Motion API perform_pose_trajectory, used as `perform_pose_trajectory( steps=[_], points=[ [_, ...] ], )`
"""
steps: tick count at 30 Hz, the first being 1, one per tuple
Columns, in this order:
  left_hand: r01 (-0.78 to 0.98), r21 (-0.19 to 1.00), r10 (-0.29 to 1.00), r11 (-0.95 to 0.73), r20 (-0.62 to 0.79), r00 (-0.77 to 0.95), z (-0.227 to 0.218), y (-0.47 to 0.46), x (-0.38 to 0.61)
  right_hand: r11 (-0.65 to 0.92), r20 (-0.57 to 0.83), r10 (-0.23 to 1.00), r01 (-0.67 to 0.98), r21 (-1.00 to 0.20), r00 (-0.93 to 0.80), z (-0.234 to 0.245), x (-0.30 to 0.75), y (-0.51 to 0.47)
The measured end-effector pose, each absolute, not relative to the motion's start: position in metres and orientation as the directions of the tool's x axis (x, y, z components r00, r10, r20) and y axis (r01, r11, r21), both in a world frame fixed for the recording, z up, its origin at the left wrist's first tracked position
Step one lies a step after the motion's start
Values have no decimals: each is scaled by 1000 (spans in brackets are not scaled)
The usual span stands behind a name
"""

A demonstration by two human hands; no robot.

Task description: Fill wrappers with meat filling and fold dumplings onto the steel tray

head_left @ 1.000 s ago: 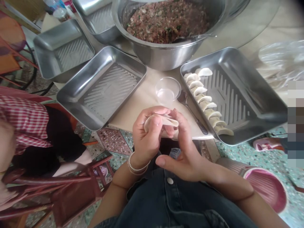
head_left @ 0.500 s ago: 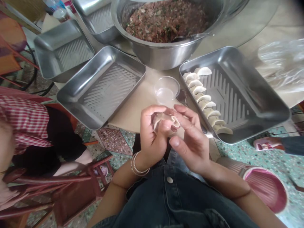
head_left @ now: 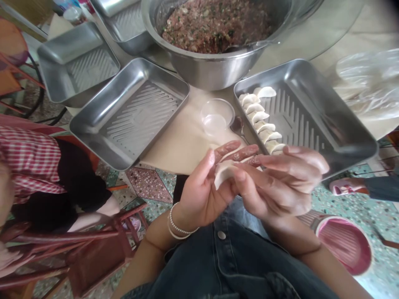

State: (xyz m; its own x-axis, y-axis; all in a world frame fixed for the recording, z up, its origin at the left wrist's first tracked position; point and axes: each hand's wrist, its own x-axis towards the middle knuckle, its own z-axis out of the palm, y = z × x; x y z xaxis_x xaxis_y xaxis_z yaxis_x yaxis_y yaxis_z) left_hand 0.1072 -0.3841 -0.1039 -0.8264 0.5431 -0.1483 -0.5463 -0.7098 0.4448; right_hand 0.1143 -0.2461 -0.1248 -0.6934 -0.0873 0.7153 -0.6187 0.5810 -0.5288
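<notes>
A pale folded dumpling (head_left: 225,172) sits between both hands above my lap. My left hand (head_left: 205,189), with a bead bracelet at the wrist, cups it from below with fingers curled round it. My right hand (head_left: 280,178) pinches its right edge between thumb and fingers. Just beyond the hands, a steel tray (head_left: 324,104) holds a row of several finished dumplings (head_left: 263,120) along its left side. A small clear cup of water (head_left: 217,117) stands on the table between the trays.
A big steel bowl of minced filling (head_left: 215,25) stands at the back. More steel trays (head_left: 131,112) (head_left: 77,62) lie to the left. A person in a checked top (head_left: 28,162) sits at left on a red chair. A pink stool (head_left: 346,245) is at right.
Both hands moved right and slightly down with the dumpling. My right hand came over the top and now pinches the edge; the left thumb has lifted off the wrapper.
</notes>
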Motion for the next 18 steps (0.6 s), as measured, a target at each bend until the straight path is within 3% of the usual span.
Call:
perform_pose_trajectory(
  steps=[3,6,11,15,18],
  points=[
    [-545,423,548,-724,-127,-827,-105,-382,103,639,783,11,-598,-484,-621,-126,111,-251],
    [-527,412,523,-743,-133,-842,-103,-382,103,622,773,14,-600,-503,-635,-127,110,-253],
    [-592,353,576,-724,-162,-801,-96,-388,108,718,791,21,-541,-437,-611,-124,120,-246],
    [-590,453,601,-668,-138,-787,-96,-395,110,670,683,-74,-544,-506,-727,-119,125,-239],
    [-679,427,703,-597,-129,-699,-99,-396,111,673,667,-158,-574,-467,-728,-117,130,-230]
  ],
)
